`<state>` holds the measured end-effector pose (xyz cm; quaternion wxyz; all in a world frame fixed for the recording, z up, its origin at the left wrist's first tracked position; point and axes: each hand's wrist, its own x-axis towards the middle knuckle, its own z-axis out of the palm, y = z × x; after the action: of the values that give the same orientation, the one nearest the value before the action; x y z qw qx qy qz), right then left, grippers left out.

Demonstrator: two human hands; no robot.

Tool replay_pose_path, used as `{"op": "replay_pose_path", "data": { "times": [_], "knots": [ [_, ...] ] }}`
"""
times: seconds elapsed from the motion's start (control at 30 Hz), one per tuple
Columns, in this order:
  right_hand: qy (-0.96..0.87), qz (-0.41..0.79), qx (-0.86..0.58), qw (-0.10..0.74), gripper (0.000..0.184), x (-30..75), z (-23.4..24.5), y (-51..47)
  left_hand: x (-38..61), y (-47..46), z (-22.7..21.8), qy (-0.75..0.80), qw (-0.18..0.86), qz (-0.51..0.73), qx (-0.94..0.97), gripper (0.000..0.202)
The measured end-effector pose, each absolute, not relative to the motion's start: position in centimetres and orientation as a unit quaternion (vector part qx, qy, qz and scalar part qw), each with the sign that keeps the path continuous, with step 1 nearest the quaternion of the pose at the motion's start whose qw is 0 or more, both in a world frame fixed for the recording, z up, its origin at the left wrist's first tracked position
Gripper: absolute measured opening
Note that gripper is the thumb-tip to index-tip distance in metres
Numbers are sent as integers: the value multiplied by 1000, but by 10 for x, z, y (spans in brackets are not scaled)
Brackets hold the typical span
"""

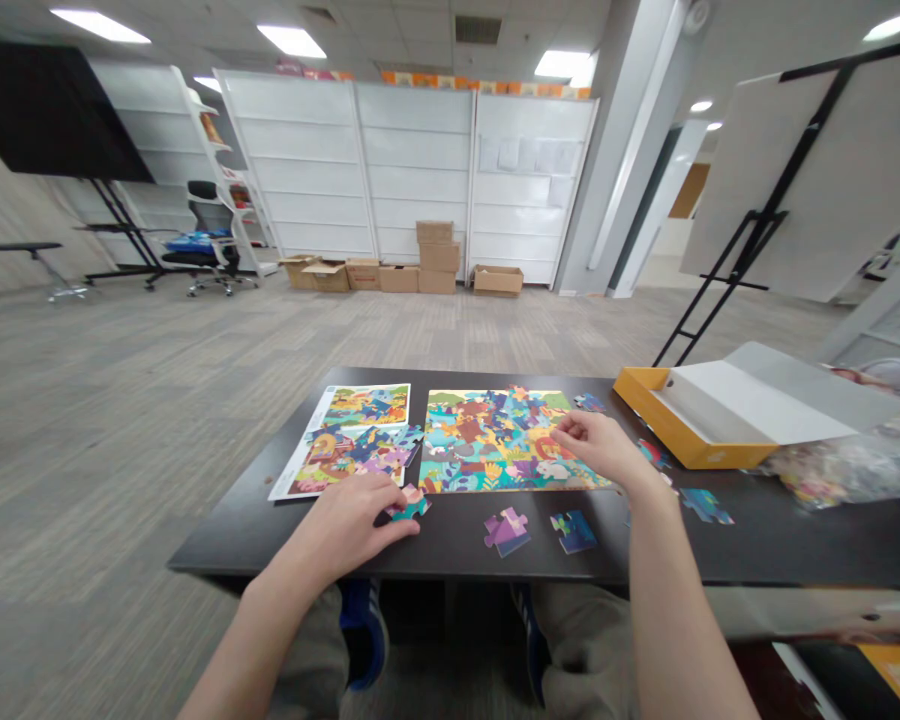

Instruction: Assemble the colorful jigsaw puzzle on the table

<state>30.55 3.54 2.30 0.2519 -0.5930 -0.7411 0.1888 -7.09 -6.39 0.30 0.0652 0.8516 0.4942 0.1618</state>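
Observation:
My left hand (345, 525) pinches a teal and pink jigsaw piece (411, 506) at the lower edge of the partly assembled colourful jigsaw puzzle (487, 440). My right hand (596, 447) lies on the puzzle's right edge, fingers loosely apart, holding nothing. Loose pieces lie on the dark table (450, 560) below it, including a purple piece (507, 531) and a blue-green piece (574, 531). Further pieces (705, 506) lie to the right. To the left, a printed picture sheet (345, 445) carries a heap of pieces (360, 450).
An orange and white puzzle box (694, 415) stands open at the table's right, next to a clear bag of pieces (847, 462). My knees and blue shoes lie below the table edge. Cardboard boxes (420, 268), shelving, an office chair and easel boards stand beyond.

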Motion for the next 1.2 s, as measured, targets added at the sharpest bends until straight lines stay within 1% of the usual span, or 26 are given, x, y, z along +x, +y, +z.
{"op": "replay_pose_path", "data": {
  "times": [0.2, 0.3, 0.5, 0.57, 0.7, 0.83, 1.03, 1.1, 1.2],
  "knots": [
    [-748, 169, -594, 245, 21, 295, 11, 48, -73, -76, 6, 500, 66, 153, 850, 18],
    [-749, 166, -593, 244, 19, 286, 10, 50, -78, -79, 7, 506, 83, 150, 845, 17],
    [-755, 148, -594, 235, 19, 281, 13, 48, -87, -80, 6, 518, 105, 148, 836, 20],
    [-754, 140, -597, 234, 19, 283, 11, 49, -86, -81, 6, 515, 115, 150, 836, 18],
    [-754, 130, -600, 235, 20, 285, 7, 51, -82, -83, 7, 511, 129, 154, 836, 8],
    [-756, 136, -594, 240, 20, 286, 7, 52, -88, -82, 7, 495, 142, 179, 838, 8],
    [-742, 130, -604, 260, 20, 291, 3, 55, -115, -78, 11, 511, 107, 223, 823, 6],
    [-742, 132, -604, 260, 20, 291, 2, 57, -121, -77, 10, 520, 109, 218, 819, 6],
    [-743, 131, -604, 258, 21, 291, 0, 58, -124, -76, 6, 530, 141, 197, 813, 9]
  ]
}}
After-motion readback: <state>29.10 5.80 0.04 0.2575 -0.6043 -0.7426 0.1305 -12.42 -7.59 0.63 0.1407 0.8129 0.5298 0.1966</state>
